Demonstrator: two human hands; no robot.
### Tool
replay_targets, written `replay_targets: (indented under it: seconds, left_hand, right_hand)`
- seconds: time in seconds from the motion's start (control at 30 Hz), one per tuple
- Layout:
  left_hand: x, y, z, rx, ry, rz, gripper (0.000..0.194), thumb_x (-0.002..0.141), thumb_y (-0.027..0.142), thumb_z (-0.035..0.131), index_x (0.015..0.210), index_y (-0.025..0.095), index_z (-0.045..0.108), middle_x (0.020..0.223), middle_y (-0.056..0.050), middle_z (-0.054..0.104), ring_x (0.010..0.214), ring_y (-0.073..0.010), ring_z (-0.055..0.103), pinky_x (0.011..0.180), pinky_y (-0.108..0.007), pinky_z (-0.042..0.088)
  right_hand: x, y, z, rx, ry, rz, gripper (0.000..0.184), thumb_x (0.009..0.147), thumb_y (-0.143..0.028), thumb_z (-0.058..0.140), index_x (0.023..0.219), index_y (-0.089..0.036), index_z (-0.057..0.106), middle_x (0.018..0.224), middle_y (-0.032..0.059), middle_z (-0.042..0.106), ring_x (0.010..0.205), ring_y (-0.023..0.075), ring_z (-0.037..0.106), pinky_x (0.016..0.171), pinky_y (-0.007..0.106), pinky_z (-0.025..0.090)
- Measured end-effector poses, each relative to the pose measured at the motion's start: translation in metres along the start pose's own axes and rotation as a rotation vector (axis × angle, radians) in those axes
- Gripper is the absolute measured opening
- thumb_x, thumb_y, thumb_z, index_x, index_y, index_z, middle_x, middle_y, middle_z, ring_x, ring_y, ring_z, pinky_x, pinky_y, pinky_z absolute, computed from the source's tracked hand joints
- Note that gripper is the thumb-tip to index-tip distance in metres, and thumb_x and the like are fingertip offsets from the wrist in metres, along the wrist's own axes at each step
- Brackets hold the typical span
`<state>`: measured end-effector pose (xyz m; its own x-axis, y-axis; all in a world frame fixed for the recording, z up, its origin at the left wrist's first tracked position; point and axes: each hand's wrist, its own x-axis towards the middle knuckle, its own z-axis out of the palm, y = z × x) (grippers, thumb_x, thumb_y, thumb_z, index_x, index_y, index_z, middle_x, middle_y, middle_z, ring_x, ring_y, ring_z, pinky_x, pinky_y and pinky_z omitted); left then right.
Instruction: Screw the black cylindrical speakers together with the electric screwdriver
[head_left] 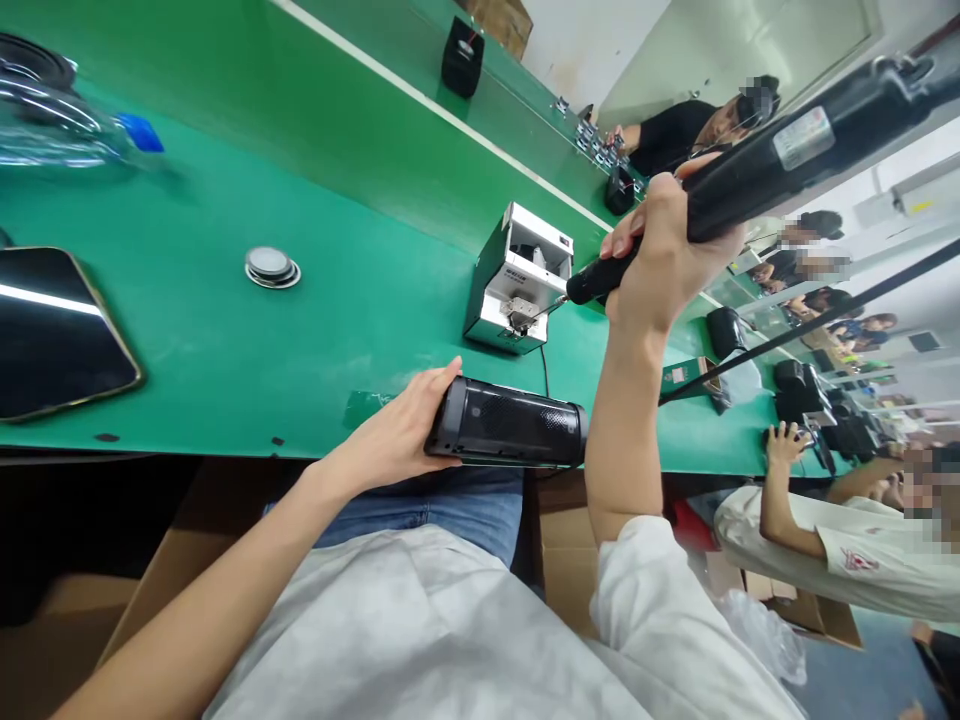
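My left hand (405, 425) is closed around the left end of a black speaker box (517, 425), which lies at the front edge of the green bench. Raised at the right, my right hand (660, 245) grips a black electric screwdriver (765, 165). The bit of this screwdriver points down-left and meets the front of a white and black screw feeder (521, 285). Whether a screw sits on the bit is too small to tell. The feeder stands on the bench just behind the speaker box.
Left on the bench (360, 270) are a dark phone (60, 335), a clear bottle (67, 130) with a blue cap and round metal discs (272, 266). Black speaker boxes (463, 58) stand along the line behind. Several co-workers (675, 135) sit farther right; a cardboard box (570, 560) is below.
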<state>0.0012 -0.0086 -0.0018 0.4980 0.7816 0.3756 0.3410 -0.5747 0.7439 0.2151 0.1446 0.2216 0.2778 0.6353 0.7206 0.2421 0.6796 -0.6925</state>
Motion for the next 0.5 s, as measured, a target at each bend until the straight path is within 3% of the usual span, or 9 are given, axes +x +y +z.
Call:
replay_targets:
  seconds: [0.13,0.27,0.37,0.5]
  left_hand:
    - [0.001,0.002,-0.003,-0.002,-0.011,-0.003,0.152,0.082,0.022,0.1,0.183,0.036,-0.012,0.17,-0.025,0.046,0.155,-0.0492,0.053,0.124,-0.076,0.052]
    - [0.002,0.003,-0.004,-0.01,-0.004,-0.002,0.152,0.081,0.025,0.101,0.183,0.035,-0.011,0.169,-0.025,0.046,0.155,-0.0496,0.053,0.123,-0.075,0.053]
    - [0.003,0.002,-0.004,0.007,-0.005,0.014,0.154,0.08,0.029,0.102,0.183,0.032,-0.012,0.168,-0.026,0.046,0.156,-0.0502,0.052,0.124,-0.075,0.052]
    - [0.002,-0.002,-0.004,0.041,-0.005,0.047,0.149,0.084,0.034,0.099,0.183,0.028,-0.013,0.167,-0.027,0.046,0.155,-0.0499,0.051,0.124,-0.075,0.051]
  right_hand:
    - [0.002,0.005,-0.006,0.01,-0.022,0.034,0.055,0.08,-0.073,0.085,0.096,-0.039,0.045,0.063,-0.0095,0.039,0.049,0.0159,0.027,0.049,0.041,0.032]
    - [-0.008,-0.007,-0.006,0.098,-0.029,0.001,0.043,0.083,-0.051,0.087,0.094,-0.036,0.048,0.058,-0.0124,0.034,0.044,0.0133,0.027,0.047,0.037,0.027]
    - [-0.018,-0.036,-0.014,0.17,0.038,-0.026,0.022,0.081,-0.031,0.075,0.094,-0.031,0.057,0.057,-0.013,0.034,0.04,0.0105,0.032,0.042,0.031,0.024]
    - [-0.025,-0.091,-0.057,0.237,0.116,-0.019,0.025,0.069,-0.027,0.073,0.081,-0.027,0.052,0.059,-0.0128,0.027,0.04,0.0047,0.027,0.036,0.024,0.021]
